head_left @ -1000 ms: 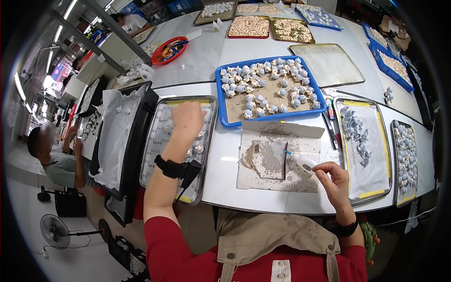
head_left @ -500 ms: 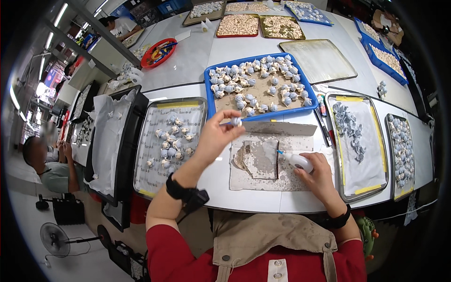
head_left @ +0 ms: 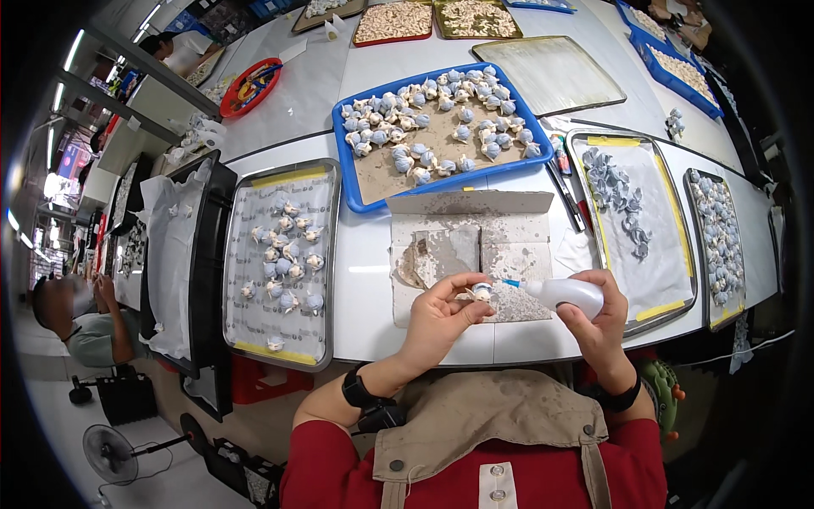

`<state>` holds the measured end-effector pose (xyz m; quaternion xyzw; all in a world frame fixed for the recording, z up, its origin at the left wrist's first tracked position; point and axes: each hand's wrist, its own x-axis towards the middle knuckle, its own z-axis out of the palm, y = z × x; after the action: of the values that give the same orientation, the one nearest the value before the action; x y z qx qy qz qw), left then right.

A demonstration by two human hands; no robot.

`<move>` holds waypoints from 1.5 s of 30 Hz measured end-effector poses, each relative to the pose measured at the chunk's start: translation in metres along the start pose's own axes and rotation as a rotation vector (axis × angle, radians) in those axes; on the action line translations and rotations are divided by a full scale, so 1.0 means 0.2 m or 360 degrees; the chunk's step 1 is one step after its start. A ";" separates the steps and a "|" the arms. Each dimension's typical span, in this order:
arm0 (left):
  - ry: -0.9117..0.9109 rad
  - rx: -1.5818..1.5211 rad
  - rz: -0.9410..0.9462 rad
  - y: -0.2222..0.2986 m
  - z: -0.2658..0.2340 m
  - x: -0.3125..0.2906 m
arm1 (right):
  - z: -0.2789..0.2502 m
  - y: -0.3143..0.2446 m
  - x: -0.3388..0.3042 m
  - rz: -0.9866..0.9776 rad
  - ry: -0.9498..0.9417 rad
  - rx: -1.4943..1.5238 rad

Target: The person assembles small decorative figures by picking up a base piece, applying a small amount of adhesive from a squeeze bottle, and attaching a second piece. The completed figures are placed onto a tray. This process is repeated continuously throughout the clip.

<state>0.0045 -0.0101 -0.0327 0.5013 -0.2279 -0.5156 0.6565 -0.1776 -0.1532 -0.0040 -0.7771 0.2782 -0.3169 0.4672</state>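
In front of me, over the near edge of a stained cardboard sheet (head_left: 517,246), my left hand (head_left: 445,318) pinches a small blue-and-cream figurine (head_left: 482,292) between thumb and fingertips. My right hand (head_left: 600,318) is wrapped round a white squeeze bottle (head_left: 570,294), tilted nearly flat. Its thin blue nozzle (head_left: 510,282) points left at the figurine, close by; whether they touch I cannot tell. Beyond the cardboard lies a blue tray (head_left: 360,188) with many similar figurines. Another metal tray (head_left: 240,327) on the left, lined with printed paper, carries more of them.
On the right, a metal tray (head_left: 644,297) holds thin grey-blue pieces, and a narrower tray (head_left: 736,297) is packed with figurines. Dark pens (head_left: 566,197) lie beside the cardboard. Black crates (head_left: 212,254) stand at left. Farther back are a red basin (head_left: 252,87) and trays of cream pieces (head_left: 394,23).
My left hand has come from the blue tray's near edge down towards me with the figurine. The bottle has been brought nearer and its nozzle now faces the figurine. The view has shifted slightly.
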 end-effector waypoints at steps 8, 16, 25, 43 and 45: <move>-0.0005 0.0202 0.0115 -0.01 -0.01 -0.04 | 0.02 -0.08 0.03 -0.0574 0.0032 -0.0428; 0.0004 0.0158 0.0233 -0.01 -0.01 -0.05 | 0.06 -0.12 0.05 -0.0612 -0.0025 -0.0476; -0.0010 -0.0048 0.0166 0.01 0.00 -0.04 | 0.04 -0.11 0.04 -0.0578 0.0012 -0.0458; 0.0071 -0.0241 -0.0134 0.02 -0.09 -0.03 | 0.15 0.05 0.10 0.0016 0.0117 -0.0191; 0.0036 -0.0336 -0.0197 0.03 -0.10 -0.03 | 0.20 0.14 0.12 0.0345 0.0044 -0.0034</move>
<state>0.0203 0.0030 -0.0344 0.4482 -0.1338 -0.5706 0.6750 -0.1352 -0.1604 -0.0386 -0.7428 0.3704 -0.2721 0.4867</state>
